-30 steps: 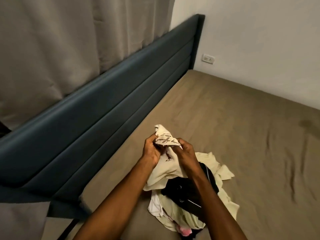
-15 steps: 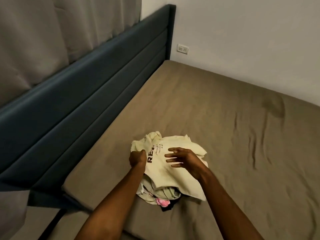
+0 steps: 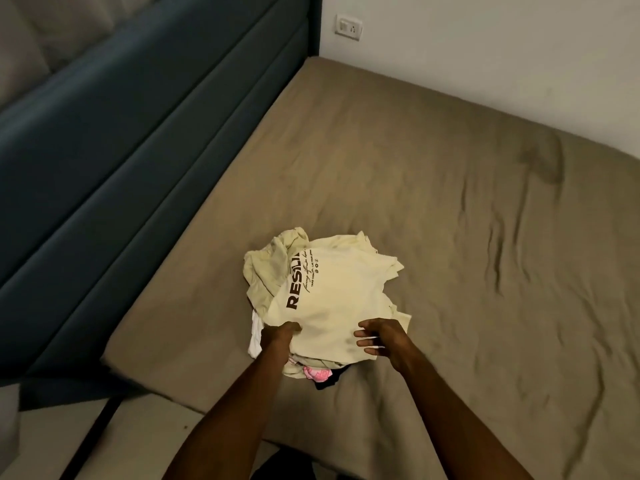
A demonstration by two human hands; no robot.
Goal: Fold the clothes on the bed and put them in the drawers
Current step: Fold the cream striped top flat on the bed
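The bed [image 3: 415, 188] holds a small pile of clothes [image 3: 311, 368], with a cream shirt [image 3: 332, 299] on top. The shirt stretches away from both grips. The left hand [image 3: 278, 336] pinches its near edge. The right hand [image 3: 381, 336], just as near, rests on it, fingers loose.

Both bare forearms reach forward from the bottom of the view, converging a little as they go. The left hand [image 3: 280, 336] sits knuckles up, fingers curled under in a tight grip (the fingertips themselves are hidden). The right hand [image 3: 382, 339] is beside it, well apart, palm turned inward, fingers [image 3: 364, 342] spread and nearly straight, pointing toward the left hand, holding nothing.
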